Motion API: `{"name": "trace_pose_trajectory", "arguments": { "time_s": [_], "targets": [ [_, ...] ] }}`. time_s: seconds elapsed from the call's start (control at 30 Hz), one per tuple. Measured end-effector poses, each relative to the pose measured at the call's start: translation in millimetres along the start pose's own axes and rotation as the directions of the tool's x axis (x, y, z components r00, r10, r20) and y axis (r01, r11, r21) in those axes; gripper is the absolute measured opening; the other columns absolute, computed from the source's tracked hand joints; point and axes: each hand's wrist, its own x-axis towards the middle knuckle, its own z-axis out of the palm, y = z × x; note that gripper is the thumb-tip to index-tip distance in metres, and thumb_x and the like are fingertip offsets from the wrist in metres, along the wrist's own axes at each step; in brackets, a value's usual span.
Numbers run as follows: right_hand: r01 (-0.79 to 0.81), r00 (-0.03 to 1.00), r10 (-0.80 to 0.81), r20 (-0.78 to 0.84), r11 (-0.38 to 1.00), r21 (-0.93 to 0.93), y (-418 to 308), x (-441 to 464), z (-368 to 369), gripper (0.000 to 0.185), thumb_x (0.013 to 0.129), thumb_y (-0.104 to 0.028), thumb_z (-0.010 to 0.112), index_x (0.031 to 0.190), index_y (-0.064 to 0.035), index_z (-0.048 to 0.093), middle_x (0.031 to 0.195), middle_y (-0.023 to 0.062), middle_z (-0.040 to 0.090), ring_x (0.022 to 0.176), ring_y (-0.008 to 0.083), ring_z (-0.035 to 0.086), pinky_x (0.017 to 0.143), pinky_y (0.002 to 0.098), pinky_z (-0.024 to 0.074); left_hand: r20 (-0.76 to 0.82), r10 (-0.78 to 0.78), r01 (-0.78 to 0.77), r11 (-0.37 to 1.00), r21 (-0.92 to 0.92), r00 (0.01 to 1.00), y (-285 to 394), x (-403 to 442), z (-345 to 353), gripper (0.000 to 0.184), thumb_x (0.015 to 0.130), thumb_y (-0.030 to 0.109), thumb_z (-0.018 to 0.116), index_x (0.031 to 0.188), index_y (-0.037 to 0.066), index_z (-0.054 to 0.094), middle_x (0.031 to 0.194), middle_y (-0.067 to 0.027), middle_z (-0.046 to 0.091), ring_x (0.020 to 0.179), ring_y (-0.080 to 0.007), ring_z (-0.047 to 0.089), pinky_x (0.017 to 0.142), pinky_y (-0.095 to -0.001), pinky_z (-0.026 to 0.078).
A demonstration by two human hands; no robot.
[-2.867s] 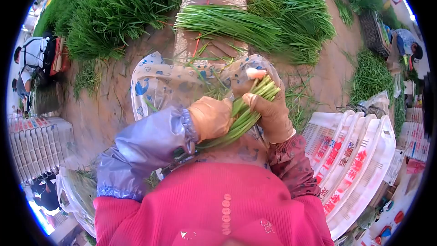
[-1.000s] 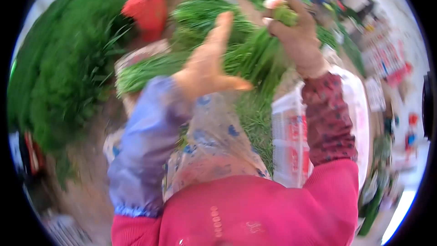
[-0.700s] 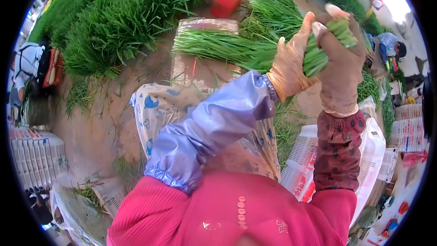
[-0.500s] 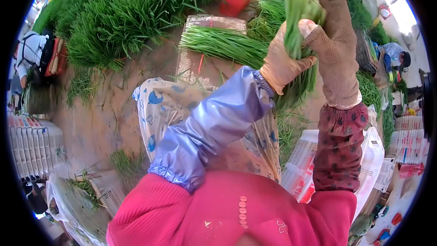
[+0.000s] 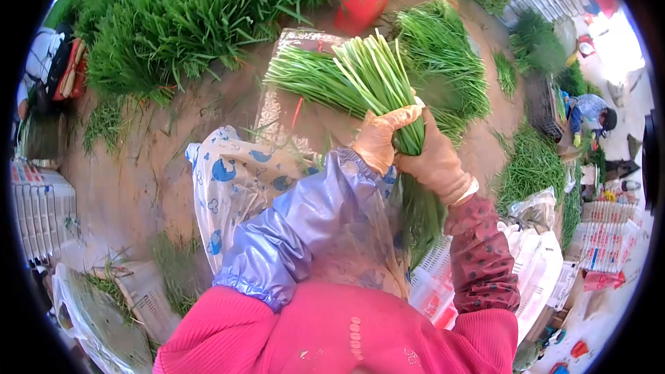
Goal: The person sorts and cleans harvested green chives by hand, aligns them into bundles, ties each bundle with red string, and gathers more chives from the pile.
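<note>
A bunch of garlic chives (image 5: 377, 76) is held upright in front of me, its pale cut ends up and its leaves hanging below. Wrapped round its near left side is my gloved left hand (image 5: 381, 140), closed. My gloved right hand (image 5: 438, 159) grips the same bunch from the right, its fingers partly hidden behind the stalks. Behind the bunch, more chives (image 5: 305, 76) lie across a patterned board (image 5: 271, 114), where red ties (image 5: 298, 111) show. A loose pile of chives (image 5: 443, 48) spreads to the right of the board.
A large heap of chives (image 5: 201, 21) fills the back left. Beside it stands a red bucket (image 5: 367, 3) of red ties. Plastic sheeting with blue prints (image 5: 228, 173) covers my lap. White crates (image 5: 45, 201) stand at left. Another person (image 5: 589, 111) works at far right.
Both hands have come down and toward the middle with the bunch. My right hand, spread against the stalks before, is now closed round them.
</note>
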Motion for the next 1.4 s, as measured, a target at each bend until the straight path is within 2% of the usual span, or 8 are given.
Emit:
{"name": "trace_pose_trajectory", "arguments": {
  "time_s": [0.37, 0.67, 0.73, 0.8, 0.87, 0.93, 1.2, 1.4],
  "targets": [
    [0.166, 0.986, -0.134, 0.1, 0.823, -0.543, -31.4, 149.3, 20.4, 0.059, 0.077, -0.025, 0.07, 0.131, -0.0178, 0.046, 0.112, 0.0172, 0.064, 0.103, 0.0369, 0.061, 0.087, 0.0426, 0.049, -0.155, -0.094, 0.128, 0.966, 0.225, 0.983, 53.1, 70.5, -63.0, 0.069, 0.077, 0.044, 0.078, 0.133, 0.015, 0.048, 0.141, -0.0049, 0.043, 0.137, -0.0243, 0.027, 0.103, -0.0651, 0.022],
    [0.304, 0.953, -0.237, 0.189, 0.737, -0.604, 25.6, 253.2, 154.0, 0.087, 0.071, -0.028, 0.075, 0.144, -0.0113, 0.031, 0.143, 0.0149, 0.041, 0.133, 0.034, 0.039, 0.108, 0.0465, 0.033, -0.612, 0.112, 0.173, 0.906, 0.387, 0.783, 55.6, 63.1, -102.1, 0.103, 0.077, 0.033, 0.079, 0.148, 0.0, 0.012, 0.145, -0.0179, 0.036, 0.132, -0.0299, 0.037, 0.104, -0.0563, 0.032],
    [0.324, 0.942, -0.306, 0.136, 0.731, -0.601, 46.0, 265.7, 165.7, 0.101, 0.059, -0.03, 0.082, 0.144, -0.0105, 0.031, 0.143, 0.0135, 0.04, 0.135, 0.0343, 0.035, 0.108, 0.0506, 0.0306, -0.431, 0.436, -0.089, 0.777, 0.623, 0.79, 42.1, 64.2, -130.4, 0.092, 0.078, 0.014, 0.076, 0.148, 0.0, 0.018, 0.141, -0.0173, 0.04, 0.129, -0.0273, 0.041, 0.108, -0.0475, 0.032],
    [0.167, 0.96, -0.032, 0.28, 0.865, -0.474, 27.0, 277.9, 152.4, 0.081, 0.067, -0.024, 0.08, 0.136, -0.009, 0.042, 0.135, 0.0156, 0.048, 0.131, 0.0314, 0.042, 0.106, 0.0507, 0.033, 0.023, 0.515, -0.106, 0.133, 0.985, 0.857, 65.3, 59.9, -132.6, 0.084, 0.073, -0.002, 0.071, 0.145, 0.002, 0.028, 0.141, -0.0146, 0.042, 0.128, -0.0287, 0.042, 0.11, -0.0392, 0.031],
    [0.077, 0.996, -0.048, 0.078, 0.9, -0.428, 33.2, 275.0, 162.2, 0.046, 0.086, -0.031, 0.06, 0.128, -0.0126, 0.053, 0.133, 0.0117, 0.054, 0.128, 0.0303, 0.046, 0.101, 0.0551, 0.0356, 0.443, 0.202, -0.249, -0.597, 0.763, 0.873, 92.6, 75.6, -118.6, 0.094, 0.065, 0.006, 0.076, 0.147, 0.009, 0.031, 0.148, -0.0136, 0.037, 0.138, -0.0356, 0.031, 0.113, -0.0471, 0.026],
    [0.078, 0.997, -0.065, 0.044, 0.879, -0.47, 35.2, 275.2, 173.1, 0.049, 0.096, -0.038, 0.045, 0.14, -0.0176, 0.045, 0.145, 0.007, 0.044, 0.136, 0.0315, 0.035, 0.102, 0.0637, 0.0284, 0.216, 0.015, -0.088, -0.883, 0.462, 0.976, 94.3, 104.8, -119.7, 0.113, 0.059, 0.01, 0.083, 0.152, 0.015, 0.018, 0.154, -0.0068, 0.027, 0.143, -0.0325, 0.022, 0.113, -0.0554, 0.02],
    [0.182, 0.965, -0.081, 0.251, 0.892, -0.414, 27.1, 265.6, 151.2, 0.073, 0.085, -0.034, 0.064, 0.148, -0.0193, 0.03, 0.149, 0.0051, 0.033, 0.138, 0.0342, 0.03, 0.104, 0.0685, 0.0236, -0.072, 0.064, 0.095, -0.766, 0.636, 0.995, 105.5, 162.4, -165.3, 0.155, 0.031, 0.016, 0.096, 0.153, 0.025, 0.0, 0.158, -0.001, 0.02, 0.144, -0.0261, 0.021, 0.115, -0.0556, 0.009],
    [0.347, 0.937, -0.285, 0.203, 0.832, -0.433, 107.2, 235.6, 93.4, 0.091, 0.065, -0.014, 0.082, 0.143, -0.0095, 0.035, 0.139, 0.0106, 0.046, 0.129, 0.0273, 0.044, 0.11, 0.036, 0.0348, -0.233, 0.011, 0.101, -0.921, 0.377, 0.972, 104.5, 164.5, -152.9, 0.152, 0.036, 0.02, 0.096, 0.153, 0.028, 0.0, 0.156, -0.0024, 0.021, 0.144, -0.0255, 0.02, 0.115, -0.0567, 0.012]
  ]
}}
